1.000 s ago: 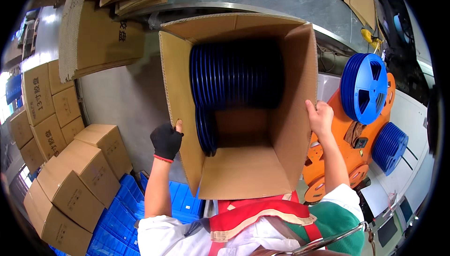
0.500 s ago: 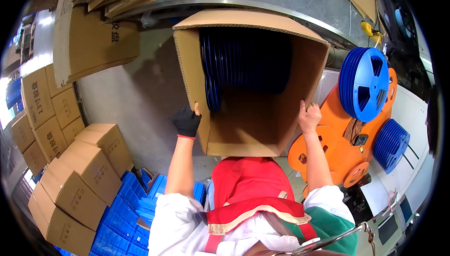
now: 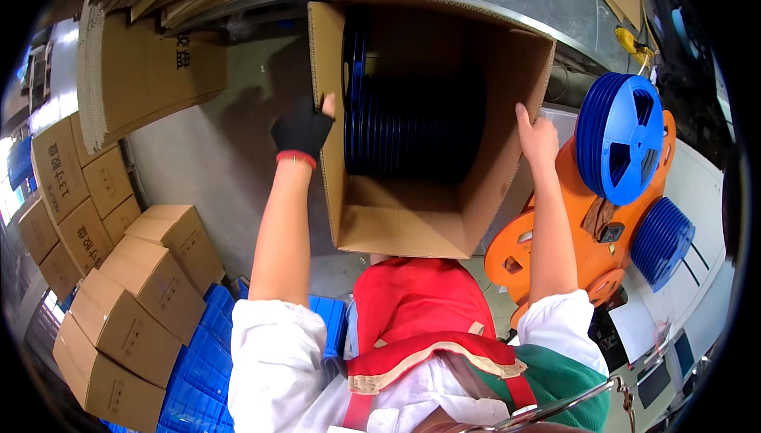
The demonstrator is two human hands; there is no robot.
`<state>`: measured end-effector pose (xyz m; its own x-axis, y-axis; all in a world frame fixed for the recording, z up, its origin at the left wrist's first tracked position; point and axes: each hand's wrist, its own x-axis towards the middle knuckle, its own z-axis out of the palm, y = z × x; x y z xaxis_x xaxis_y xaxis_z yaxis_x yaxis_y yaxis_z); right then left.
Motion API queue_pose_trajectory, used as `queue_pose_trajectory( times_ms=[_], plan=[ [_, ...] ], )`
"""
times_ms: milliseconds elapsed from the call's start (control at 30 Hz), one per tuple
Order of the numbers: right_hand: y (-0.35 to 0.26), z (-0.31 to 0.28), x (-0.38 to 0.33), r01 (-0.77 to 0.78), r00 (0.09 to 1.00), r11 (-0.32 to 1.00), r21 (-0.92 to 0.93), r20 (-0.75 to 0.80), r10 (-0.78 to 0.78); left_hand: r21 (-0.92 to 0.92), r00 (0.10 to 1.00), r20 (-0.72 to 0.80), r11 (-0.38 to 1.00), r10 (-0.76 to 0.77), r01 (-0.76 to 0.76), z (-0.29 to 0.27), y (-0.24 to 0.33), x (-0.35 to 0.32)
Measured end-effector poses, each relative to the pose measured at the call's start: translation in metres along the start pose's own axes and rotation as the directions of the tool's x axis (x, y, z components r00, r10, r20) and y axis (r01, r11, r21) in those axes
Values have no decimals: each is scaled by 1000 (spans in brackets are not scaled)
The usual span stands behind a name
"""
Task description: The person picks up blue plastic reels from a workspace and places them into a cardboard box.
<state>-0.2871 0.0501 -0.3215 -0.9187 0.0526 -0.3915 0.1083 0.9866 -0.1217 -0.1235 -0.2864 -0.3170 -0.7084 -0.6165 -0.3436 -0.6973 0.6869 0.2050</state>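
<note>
An open cardboard box (image 3: 396, 231) is in front of me, its far end against the metal table. Inside it several dark blue plastic reels (image 3: 404, 136) stand side by side in a row; those on the right are in deep shadow. My left hand (image 3: 303, 126), in a black glove with bare thumb tip, is closed on the box's left edge, thumb over the rim and the other fingers mostly outside. On the right edge, my right hand (image 3: 537, 138) grips the wall, thumb pointing up along it and fingers outside.
On the right, blue reels (image 3: 632, 140) sit upright on an orange stand (image 3: 575, 203), with another blue stack (image 3: 662, 243) beyond. Flat cardboard (image 3: 158, 76) and closed cartons (image 3: 151, 290) are at left, over blue crates (image 3: 198, 362). A metal table edge (image 3: 507, 9) runs across the back.
Both hands have slid farther along the box edges, away from me. The box has tilted, and the reels inside have shifted toward my side of it.
</note>
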Motion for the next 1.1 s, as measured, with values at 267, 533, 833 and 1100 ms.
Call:
queue_pose_trajectory(
  times_ms=[267, 533, 833, 1100],
  plan=[
    [67, 24, -90, 232, 969, 973, 13, -86, -231, 103, 999, 28, 994, 30, -33, 19, -56, -82],
    [76, 16, -114, 311, 941, 937, 158, -193, -279, -44, 999, 46, 999, 5, -3, 14, -68, -129],
    [27, 6, -5, 67, 998, 993, 100, -23, -65, 113, 993, 115, 993, 24, -37, -1, -17, 28],
    [23, 4, 20, 69, 997, 998, 1, -31, -69, 181, 978, 176, 981, -107, 75, 2, 15, 30]
  ],
)
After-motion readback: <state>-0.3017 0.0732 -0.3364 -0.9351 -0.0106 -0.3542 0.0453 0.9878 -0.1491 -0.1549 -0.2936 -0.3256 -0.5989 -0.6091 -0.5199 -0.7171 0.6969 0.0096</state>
